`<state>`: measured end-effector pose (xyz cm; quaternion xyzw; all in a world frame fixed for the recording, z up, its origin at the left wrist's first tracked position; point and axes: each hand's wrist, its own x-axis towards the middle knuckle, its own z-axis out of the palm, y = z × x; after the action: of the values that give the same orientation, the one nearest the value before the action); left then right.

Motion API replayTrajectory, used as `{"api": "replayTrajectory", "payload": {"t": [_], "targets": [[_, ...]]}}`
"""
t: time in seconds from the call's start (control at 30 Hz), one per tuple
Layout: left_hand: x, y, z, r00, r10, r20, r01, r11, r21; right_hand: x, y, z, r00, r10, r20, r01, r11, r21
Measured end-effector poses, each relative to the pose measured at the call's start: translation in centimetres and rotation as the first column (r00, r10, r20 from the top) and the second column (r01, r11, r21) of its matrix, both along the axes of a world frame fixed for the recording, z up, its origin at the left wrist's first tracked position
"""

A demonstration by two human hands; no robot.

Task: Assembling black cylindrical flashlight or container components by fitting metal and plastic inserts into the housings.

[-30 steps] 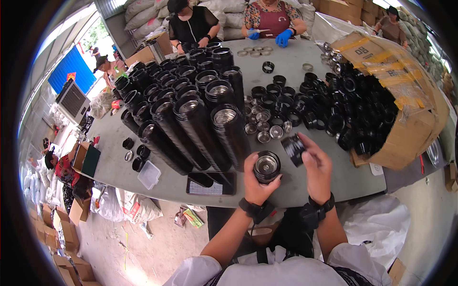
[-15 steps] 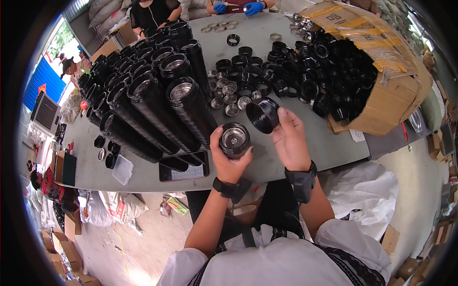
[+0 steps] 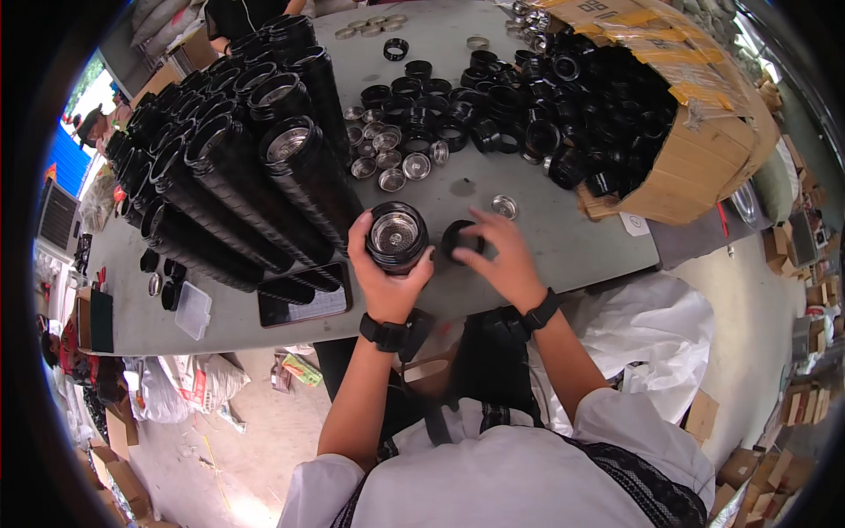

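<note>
My left hand (image 3: pixel 385 280) grips a stack of black cylindrical cups (image 3: pixel 397 236) with a shiny metal insert showing in its open top. My right hand (image 3: pixel 500 255) holds a single black ring-shaped cup (image 3: pixel 459 239) right beside that stack, fingers curled over it. Both hands hover above the near edge of the grey table (image 3: pixel 546 255). One loose metal disc (image 3: pixel 504 207) lies on the table just beyond my right hand. Each wrist wears a black watch.
Long stacks of black cups (image 3: pixel 238 167) lie on the table's left side. Loose black rings (image 3: pixel 493 114) and metal discs (image 3: pixel 387 163) fill the middle. A tipped cardboard box (image 3: pixel 704 150) spills black rings at right. A phone (image 3: pixel 304 306) lies near the front edge.
My right hand has brought the single black cup down and closer to the stack in my left hand. The view has shifted lower and nearer the table.
</note>
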<state>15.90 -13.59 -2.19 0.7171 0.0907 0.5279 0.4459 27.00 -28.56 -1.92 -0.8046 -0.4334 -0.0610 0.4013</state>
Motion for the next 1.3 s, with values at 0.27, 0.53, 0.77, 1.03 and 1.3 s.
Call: {"api": "replayTrajectory", "payload": {"t": [0.27,0.53,0.77,1.03,1.3], "targets": [[-0.8,-0.6,-0.5,1.0,0.0,-0.021,0.0,1.0,0.014,6.7,-3.0,-4.6,0.982,-0.181,0.059,0.186,0.977,-0.103],[-1.8,-0.6,-0.2,1.0,0.008,-0.018,-0.007,0.999,0.043,-0.4,-2.0,0.4,0.97,0.088,0.228,-0.047,0.983,-0.18],[-0.2,-0.1,0.5,0.998,-0.002,0.059,-0.001,0.999,0.048,-0.6,-1.0,-0.2,0.928,0.074,0.364,0.021,0.968,-0.249],[-0.3,0.7,-0.4,0.994,-0.09,0.068,0.087,0.995,0.054,-2.2,-0.3,-1.5,0.965,0.061,0.256,0.01,0.963,-0.269],[-0.6,0.3,-0.2,0.99,-0.109,0.089,0.104,0.992,0.065,-3.3,0.4,0.5,0.99,0.046,0.13,0.018,0.892,-0.451]]}}
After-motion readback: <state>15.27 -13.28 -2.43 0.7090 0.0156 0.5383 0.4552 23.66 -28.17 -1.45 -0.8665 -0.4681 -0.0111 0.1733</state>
